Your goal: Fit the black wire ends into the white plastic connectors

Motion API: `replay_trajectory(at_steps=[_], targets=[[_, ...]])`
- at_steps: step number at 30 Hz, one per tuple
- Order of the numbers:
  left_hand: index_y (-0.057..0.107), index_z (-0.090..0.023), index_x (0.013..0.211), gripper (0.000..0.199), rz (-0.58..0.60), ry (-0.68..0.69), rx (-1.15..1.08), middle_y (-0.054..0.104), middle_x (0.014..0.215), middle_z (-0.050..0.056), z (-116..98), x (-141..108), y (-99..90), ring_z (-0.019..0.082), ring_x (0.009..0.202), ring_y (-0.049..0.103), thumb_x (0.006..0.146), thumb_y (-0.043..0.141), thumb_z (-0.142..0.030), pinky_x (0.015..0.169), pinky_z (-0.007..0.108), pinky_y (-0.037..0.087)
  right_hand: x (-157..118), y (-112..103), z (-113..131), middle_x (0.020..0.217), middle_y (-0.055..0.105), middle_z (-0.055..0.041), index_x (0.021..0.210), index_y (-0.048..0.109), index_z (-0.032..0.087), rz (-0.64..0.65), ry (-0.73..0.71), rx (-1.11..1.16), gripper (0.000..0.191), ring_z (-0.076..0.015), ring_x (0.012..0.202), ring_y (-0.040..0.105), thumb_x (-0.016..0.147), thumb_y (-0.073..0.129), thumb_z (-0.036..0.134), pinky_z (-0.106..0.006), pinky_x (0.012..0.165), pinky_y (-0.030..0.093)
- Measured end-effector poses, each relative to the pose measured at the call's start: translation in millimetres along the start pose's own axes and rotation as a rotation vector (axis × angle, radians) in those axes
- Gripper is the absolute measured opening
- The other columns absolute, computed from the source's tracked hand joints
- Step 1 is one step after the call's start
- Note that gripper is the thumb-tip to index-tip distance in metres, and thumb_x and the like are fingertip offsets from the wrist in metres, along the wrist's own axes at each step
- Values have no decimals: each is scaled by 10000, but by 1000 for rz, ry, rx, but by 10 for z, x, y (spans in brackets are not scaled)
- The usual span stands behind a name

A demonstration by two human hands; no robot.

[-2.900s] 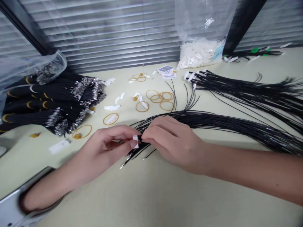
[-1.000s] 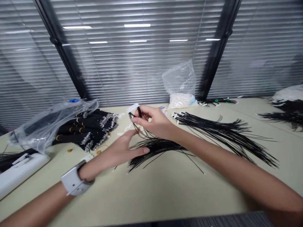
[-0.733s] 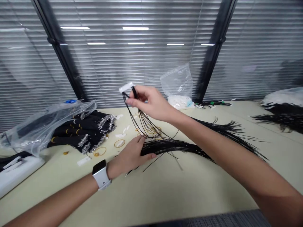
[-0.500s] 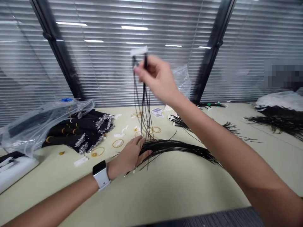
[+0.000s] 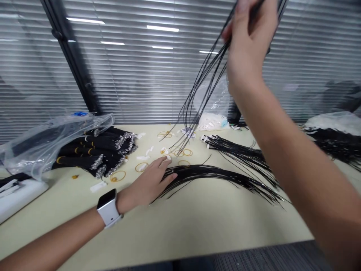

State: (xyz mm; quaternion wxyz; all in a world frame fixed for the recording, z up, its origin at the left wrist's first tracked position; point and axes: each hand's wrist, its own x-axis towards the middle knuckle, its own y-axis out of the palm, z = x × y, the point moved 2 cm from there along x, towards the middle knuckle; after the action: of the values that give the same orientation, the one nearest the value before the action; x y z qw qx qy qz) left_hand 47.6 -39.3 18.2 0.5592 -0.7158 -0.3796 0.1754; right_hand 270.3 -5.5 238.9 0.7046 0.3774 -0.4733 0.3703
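Head view. The right hand (image 5: pixel 249 41) is raised high above the table, cut off by the top edge of the frame. It is closed in a narrow grip on a loose sheaf of thin black wires (image 5: pixel 200 94), which fan downward toward the table. The left hand (image 5: pixel 149 184) lies open and flat on a pale cream tabletop (image 5: pixel 197 222), a white smartwatch (image 5: pixel 107 207) on its wrist. Its fingers are against an arched bundle of black wires (image 5: pixel 214 175). Beyond lie amber rubber bands (image 5: pixel 117 176), a second black wire bundle with white connectors (image 5: pixel 237 154), a clear plastic bag of small white parts (image 5: pixel 211 121), and stacked black cables with silver ends (image 5: pixel 97 154) beside a clear plastic sheet (image 5: pixel 53 139).
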Motion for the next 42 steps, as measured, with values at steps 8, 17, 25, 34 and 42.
replay_trajectory(at_steps=[8,17,25,34,42], targets=[[364,-158,1372,571,3,-82,-9,331,1447,138,130,-210,-133,264,1340,294,935,294,-518,1102,447,260,411,-801,-344,576,446,68,867,483,267,60,362,-206,263,-34,502,516,927,234,323,-301,470,218],[391,-187,1367,538,-10,-102,19,371,1433,114,258,-293,-243,281,1313,354,931,336,-497,1090,462,294,-269,-1377,-988,942,623,-164,998,614,137,929,304,-857,441,-202,837,592,920,387,507,-325,704,439],[433,-232,1338,485,35,-33,43,421,1389,91,107,-313,-144,265,1274,396,900,441,-441,1071,435,337,-1728,-1069,-940,1053,607,-99,1023,619,134,1471,365,-523,269,-171,941,565,870,494,317,-319,855,429],[478,-258,1266,392,85,-14,-3,490,1289,67,60,-358,-30,224,1172,480,887,488,-355,1010,403,411,-1888,-893,-624,603,525,-18,638,531,153,1500,392,-455,455,-112,527,436,932,345,447,-261,548,326],[519,-249,1212,331,67,19,-83,542,1194,50,-26,-369,-49,201,1097,525,882,495,-271,971,364,440,-2074,-8,-549,857,583,-40,861,575,136,1362,281,-395,222,-136,817,526,921,442,303,-286,753,395]])
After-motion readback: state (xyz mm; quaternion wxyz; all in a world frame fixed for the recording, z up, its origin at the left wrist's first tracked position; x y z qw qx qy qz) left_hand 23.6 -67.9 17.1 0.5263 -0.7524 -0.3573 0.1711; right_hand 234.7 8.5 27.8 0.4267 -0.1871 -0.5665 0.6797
